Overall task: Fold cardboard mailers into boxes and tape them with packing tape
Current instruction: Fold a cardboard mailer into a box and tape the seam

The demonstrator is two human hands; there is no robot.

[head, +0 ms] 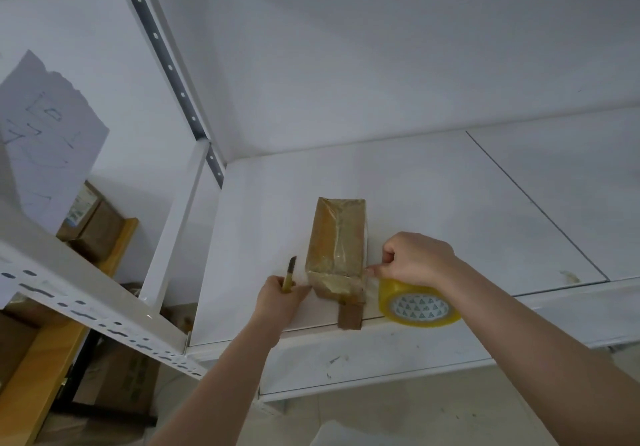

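One glossy taped box (337, 248), round tape roll (417, 303)

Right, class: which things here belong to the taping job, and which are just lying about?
In the job: cardboard box; tape roll, held by the right hand; knife, held by the left hand.
Lying about: scribbled paper sheet; brown boxes on the side shelf.

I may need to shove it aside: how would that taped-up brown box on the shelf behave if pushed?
The box is taped all over, so it would probably slide easily on the smooth white shelf. It lies flat, so tipping seems unlikely. Its near end overhangs the shelf edge, so a push toward you might drop it.
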